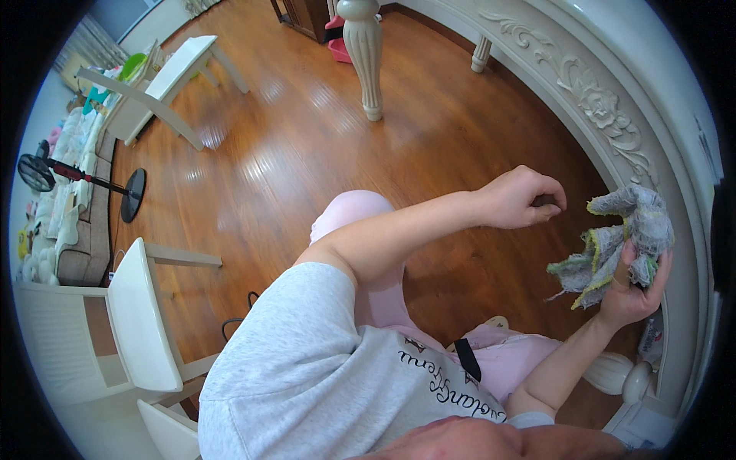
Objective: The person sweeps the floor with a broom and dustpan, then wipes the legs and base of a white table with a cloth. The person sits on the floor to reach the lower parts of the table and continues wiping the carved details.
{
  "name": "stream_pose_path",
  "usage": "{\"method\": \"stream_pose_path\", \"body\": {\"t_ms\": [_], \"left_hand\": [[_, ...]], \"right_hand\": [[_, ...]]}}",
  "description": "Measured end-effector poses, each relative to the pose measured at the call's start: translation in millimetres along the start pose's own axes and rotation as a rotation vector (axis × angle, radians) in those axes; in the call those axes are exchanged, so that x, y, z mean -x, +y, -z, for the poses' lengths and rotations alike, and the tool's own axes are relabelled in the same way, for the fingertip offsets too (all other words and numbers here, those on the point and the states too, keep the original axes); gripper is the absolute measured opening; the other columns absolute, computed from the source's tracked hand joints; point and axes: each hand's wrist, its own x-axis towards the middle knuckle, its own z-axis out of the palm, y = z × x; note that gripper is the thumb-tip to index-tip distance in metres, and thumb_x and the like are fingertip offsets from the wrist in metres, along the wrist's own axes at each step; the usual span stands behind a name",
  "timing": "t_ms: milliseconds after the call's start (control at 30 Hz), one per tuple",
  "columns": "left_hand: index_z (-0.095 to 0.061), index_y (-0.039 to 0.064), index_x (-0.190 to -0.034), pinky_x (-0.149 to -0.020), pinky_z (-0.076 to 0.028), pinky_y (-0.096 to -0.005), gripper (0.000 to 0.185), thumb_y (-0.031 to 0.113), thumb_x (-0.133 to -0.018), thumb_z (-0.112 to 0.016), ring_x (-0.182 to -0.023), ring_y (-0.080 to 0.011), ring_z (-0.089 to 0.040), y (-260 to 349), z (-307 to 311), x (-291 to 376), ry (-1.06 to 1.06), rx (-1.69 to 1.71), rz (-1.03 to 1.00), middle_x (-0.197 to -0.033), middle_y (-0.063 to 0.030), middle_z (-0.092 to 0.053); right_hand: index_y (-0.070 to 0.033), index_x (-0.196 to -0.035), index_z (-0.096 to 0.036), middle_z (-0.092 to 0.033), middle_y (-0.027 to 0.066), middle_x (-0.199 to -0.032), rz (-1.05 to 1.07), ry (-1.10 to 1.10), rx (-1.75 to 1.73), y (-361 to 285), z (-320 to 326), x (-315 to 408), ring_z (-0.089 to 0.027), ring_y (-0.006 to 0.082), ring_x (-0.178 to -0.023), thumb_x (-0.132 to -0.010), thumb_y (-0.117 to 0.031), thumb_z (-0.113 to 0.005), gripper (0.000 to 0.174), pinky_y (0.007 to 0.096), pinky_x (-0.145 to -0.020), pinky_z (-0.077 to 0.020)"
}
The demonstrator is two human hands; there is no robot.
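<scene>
A frayed grey cloth with yellow and green edging (604, 247) hangs bunched from my right hand (635, 293), whose thumb and fingers grip its lower right part. The cloth is beside the carved apron of a cream-white table (598, 103). My left hand (520, 198) is held over the wooden floor, left of the cloth and apart from it. Its fingers are curled, with the thumb near the forefinger, and nothing shows in it. My pink-clad knees are bent beneath my arms.
A fluted table leg (371, 63) stands ahead, with a pink dustpan (339, 50) behind it. White chairs (144, 316) are at the left, near a standing fan (133, 195) and a covered sofa (92, 230). Another white table (181, 66) stands farther off. Black cable loops lie beside me.
</scene>
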Motion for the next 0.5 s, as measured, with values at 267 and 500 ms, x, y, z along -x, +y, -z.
{"method": "stream_pose_path", "body": {"t_ms": [267,500], "left_hand": [[-0.059,0.002,-0.114,-0.073,-0.052,-0.0307,0.034,0.009,-0.082,-0.070,-0.088,-0.0220,-0.062,51,-19,2,0.371,0.069,-0.427,-0.100,-0.0132,-0.062],[-0.040,0.006,-0.141,-0.106,-0.036,-0.0438,0.083,0.018,-0.070,-0.081,-0.128,-0.0414,-0.039,62,-39,-10,0.261,-0.017,-0.461,-0.140,-0.0268,-0.033]], "right_hand": [[0.007,-0.119,-0.055,-0.060,0.0147,-0.115,-0.215,-0.023,-0.234,-2,-7,6,-0.058,0.0213,-0.101,-0.082,-0.014,-0.077,0.048,0.0328,-0.091,-0.0450],[0.005,-0.130,-0.051,-0.058,0.0090,-0.119,-0.772,-0.191,-0.802,-40,-14,-1,-0.054,0.0156,-0.107,-0.083,-0.024,-0.075,0.060,0.0317,-0.096,-0.0414]]}}
